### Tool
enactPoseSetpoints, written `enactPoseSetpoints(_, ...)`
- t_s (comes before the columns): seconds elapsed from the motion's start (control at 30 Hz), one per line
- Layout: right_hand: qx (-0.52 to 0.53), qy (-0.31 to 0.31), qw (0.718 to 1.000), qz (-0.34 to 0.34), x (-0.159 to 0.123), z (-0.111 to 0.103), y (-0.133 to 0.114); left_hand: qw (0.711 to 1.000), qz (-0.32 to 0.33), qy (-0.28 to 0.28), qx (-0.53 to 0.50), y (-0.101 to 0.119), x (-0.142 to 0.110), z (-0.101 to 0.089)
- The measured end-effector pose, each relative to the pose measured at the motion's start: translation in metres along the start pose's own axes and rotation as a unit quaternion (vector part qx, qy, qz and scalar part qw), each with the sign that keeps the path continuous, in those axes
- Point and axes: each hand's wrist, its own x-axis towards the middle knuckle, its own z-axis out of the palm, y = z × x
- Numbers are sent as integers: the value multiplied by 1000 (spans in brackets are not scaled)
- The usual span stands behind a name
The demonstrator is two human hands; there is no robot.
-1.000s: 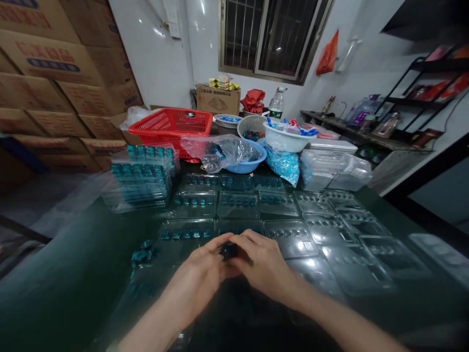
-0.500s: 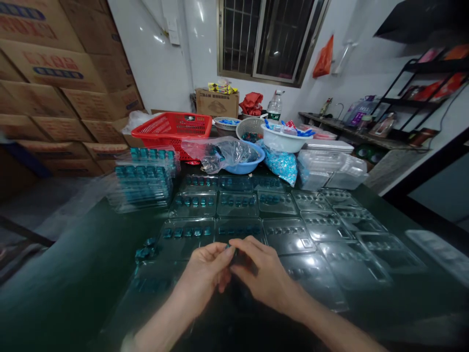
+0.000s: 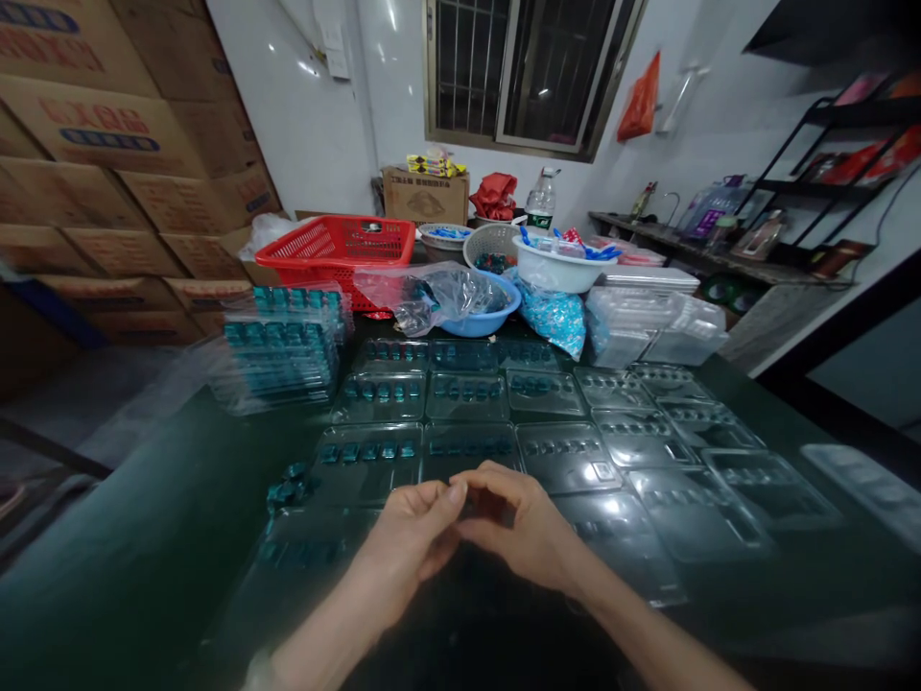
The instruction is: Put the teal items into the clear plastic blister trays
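My left hand and my right hand meet above the near middle of the table, fingertips touching. Both are closed in a pinch, and whatever lies between the fingers is hidden. Just beyond them, clear plastic blister trays lie in rows, several with teal pieces in their small pockets. The trays on the right, such as one clear tray, show no teal. Left of my left hand is a small heap of loose teal pieces.
A stack of filled trays stands at the left. Behind the rows are a red basket, a blue basin with a plastic bag, a white bowl on a bag of blue pieces, and stacked clear packaging.
The fingertips have shifted slightly against each other; a speck of dark teal that showed between them is now hidden. The trays and the heap stay in place.
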Motion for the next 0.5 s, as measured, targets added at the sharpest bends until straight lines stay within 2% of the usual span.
enactPoseSetpoints(0.1, 7, 10, 1000, 5, 0, 0, -2, 1000, -5, -8, 12, 4, -1, 1)
enactPoseSetpoints(0.17, 53, 28, 998, 23, -1, 1, -1, 1000, 12, 19, 14, 8, -4, 2)
enactPoseSetpoints(0.27, 145, 32, 987, 67, -4, 1, 5, 993, 75, 76, 56, 13, -10, 3)
enactPoseSetpoints(0.4, 192, 26, 977, 94, -9, 0, 9, 956, 151, 119, 222, 16, -18, 4)
enactPoseSetpoints(0.5, 204, 17, 973, 103, -12, 2, 7, 929, 184, 131, 292, 16, -21, 5)
